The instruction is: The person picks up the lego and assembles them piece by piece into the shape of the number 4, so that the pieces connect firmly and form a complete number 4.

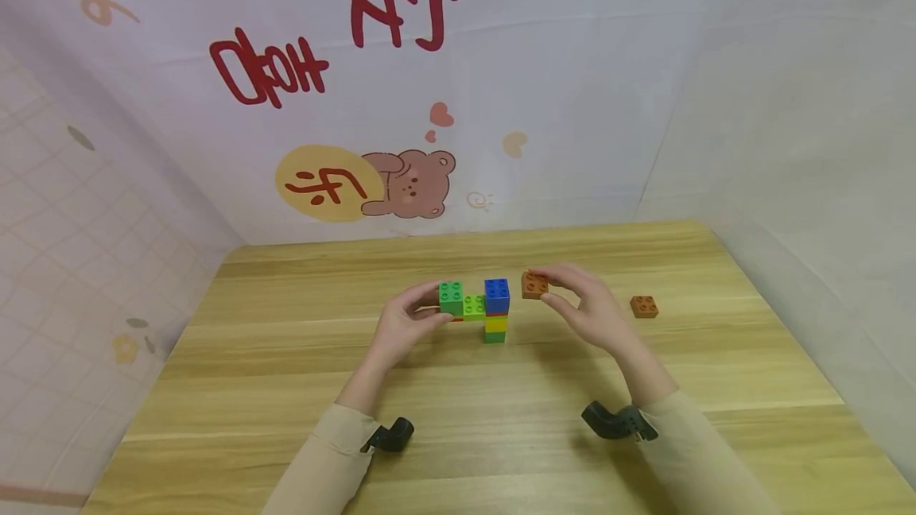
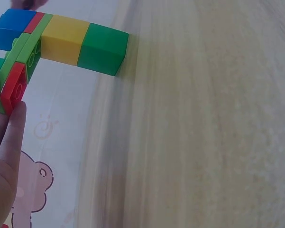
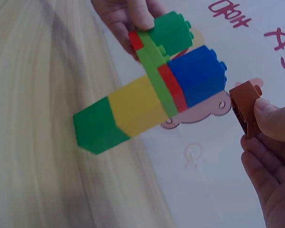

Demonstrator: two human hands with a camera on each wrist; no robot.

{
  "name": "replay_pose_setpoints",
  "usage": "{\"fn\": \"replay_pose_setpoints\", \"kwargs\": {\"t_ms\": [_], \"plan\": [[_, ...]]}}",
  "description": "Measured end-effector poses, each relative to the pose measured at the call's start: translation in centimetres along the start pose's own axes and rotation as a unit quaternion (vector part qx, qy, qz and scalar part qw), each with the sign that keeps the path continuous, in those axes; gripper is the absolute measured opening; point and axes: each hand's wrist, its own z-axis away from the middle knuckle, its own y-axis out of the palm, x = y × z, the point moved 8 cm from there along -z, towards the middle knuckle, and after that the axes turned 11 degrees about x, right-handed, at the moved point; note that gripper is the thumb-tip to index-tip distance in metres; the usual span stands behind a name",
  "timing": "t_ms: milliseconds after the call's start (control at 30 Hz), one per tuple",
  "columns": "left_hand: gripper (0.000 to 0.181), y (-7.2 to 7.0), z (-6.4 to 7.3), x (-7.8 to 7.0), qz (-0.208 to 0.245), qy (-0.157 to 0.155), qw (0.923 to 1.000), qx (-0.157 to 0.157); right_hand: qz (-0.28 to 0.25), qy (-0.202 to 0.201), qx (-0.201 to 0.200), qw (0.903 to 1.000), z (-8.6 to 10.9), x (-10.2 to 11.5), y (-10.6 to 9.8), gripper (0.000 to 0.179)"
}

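Note:
A structure of joined toy building bricks is in the middle of the head view. Its column has a green brick (image 2: 103, 49) at the bottom, a yellow brick (image 3: 138, 105), and a blue brick (image 1: 497, 297) on top. Light green pieces (image 1: 474, 307) reach left, with another green brick (image 1: 451, 299) above and a thin red piece (image 2: 13, 88) underneath. My left hand (image 1: 401, 328) grips this left end between thumb and fingers. Pinched in my right hand (image 1: 590, 308), a brown brick (image 1: 533, 285) is held just right of the blue brick, apart from it. Whether the column touches the table is unclear.
A second brown brick (image 1: 644, 307) lies on the wooden table (image 1: 501, 451) to the right of my right hand. Behind the table hangs a white printed cloth (image 1: 572, 125) with a bear and red lettering. Black curved mounts (image 1: 619, 422) sit at both wrists.

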Motion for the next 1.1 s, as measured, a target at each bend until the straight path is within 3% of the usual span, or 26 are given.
{"fn": "replay_pose_setpoints", "kwargs": {"t_ms": [233,400,1100], "plan": [[0.048,0.0,0.0,0.0,0.003,-0.003,1.0,0.003,-0.015,-0.05,0.006,0.9986,-1.8,2.1,0.4,0.042],[0.048,0.0,0.0,0.0,0.002,0.0,1.0,0.004,-0.028,-0.063,0.013,0.9975,-2.7,2.9,0.8,0.041],[0.046,0.0,-0.3,0.0,0.003,0.007,0.9999,0.008,-0.053,-0.051,0.049,0.9961,-4.0,3.0,2.4,0.039]]}}
